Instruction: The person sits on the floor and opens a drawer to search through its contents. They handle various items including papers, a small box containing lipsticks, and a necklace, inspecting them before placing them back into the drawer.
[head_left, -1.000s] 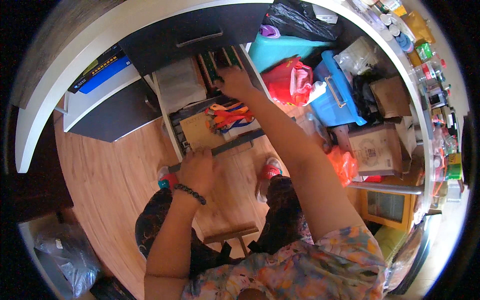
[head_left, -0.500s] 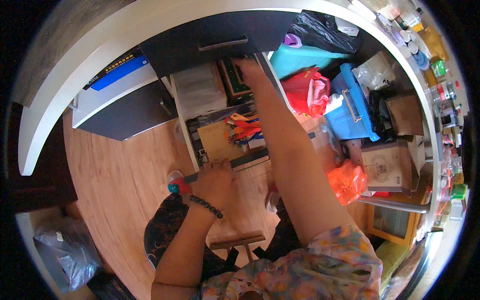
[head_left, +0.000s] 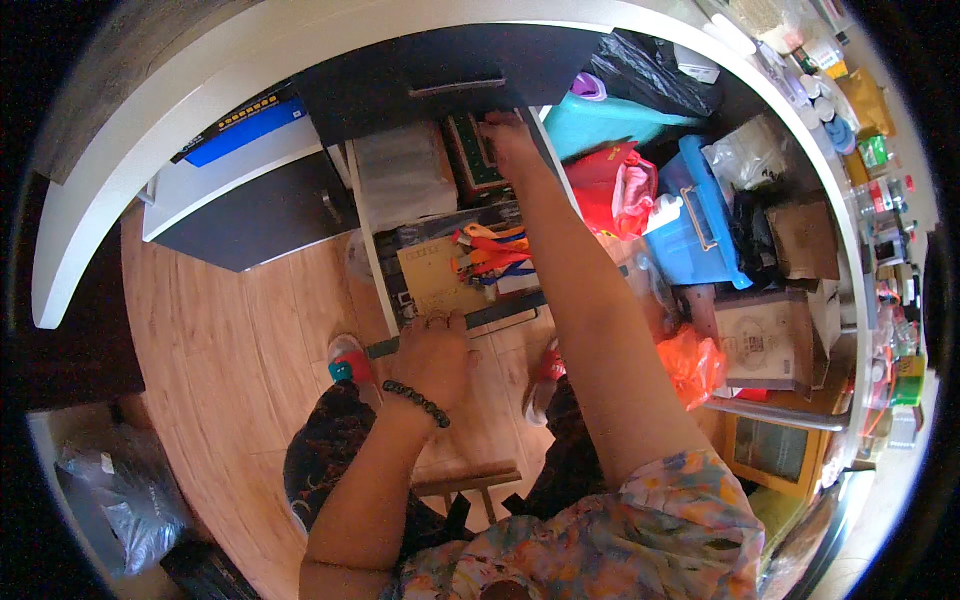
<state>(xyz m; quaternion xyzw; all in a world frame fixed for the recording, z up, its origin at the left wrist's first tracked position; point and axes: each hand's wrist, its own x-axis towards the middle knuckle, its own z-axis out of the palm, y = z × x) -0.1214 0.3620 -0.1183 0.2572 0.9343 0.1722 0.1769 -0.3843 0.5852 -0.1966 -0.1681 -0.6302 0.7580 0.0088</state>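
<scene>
My left hand (head_left: 432, 362) is closed over the front edge of a pulled-out drawer (head_left: 372, 262), its fingers hooked over the rim. A bracelet of dark beads circles that wrist. My right hand (head_left: 508, 140) reaches into the far right part of the drawer, its fingers bent at the side of a dark green box (head_left: 462, 150) with a pale border line; its fingertips are partly hidden. Left of the box lies a stack in clear plastic (head_left: 405, 170). Nearer the front are a tan envelope (head_left: 435, 275) and a bundle of orange, red and blue ribbons (head_left: 490, 255).
Above the drawer is a dark closed drawer front (head_left: 455, 85). To the right stand a blue plastic bin (head_left: 690, 230), a red bag (head_left: 610, 185), an orange plastic bag (head_left: 692, 365) and a cardboard box (head_left: 760, 335). A dark cabinet door (head_left: 255, 215) is at left.
The view has shifted slightly. My right hand stays at the green box and shows more sharply than before. My left hand keeps its place on the drawer edge.
</scene>
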